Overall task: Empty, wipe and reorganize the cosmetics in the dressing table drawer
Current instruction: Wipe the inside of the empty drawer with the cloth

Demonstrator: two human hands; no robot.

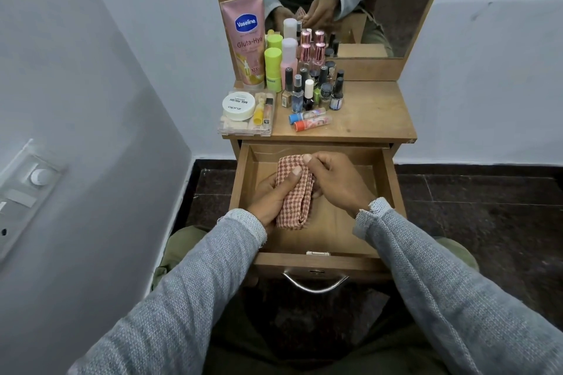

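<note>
Wooden drawer (393, 192) frames both hands (307, 189) gripping a folded, waffle-textured checked cloth (294, 207).

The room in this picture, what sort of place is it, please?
Probably a bedroom or dressing corner in a home. A small wooden dressing table stands against a white wall, with a mirror above it, many cosmetics on top, and an open drawer.

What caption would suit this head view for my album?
Both hands, left and right, fold a checked cloth over the emptied drawer, cosmetics waiting on top.
</note>
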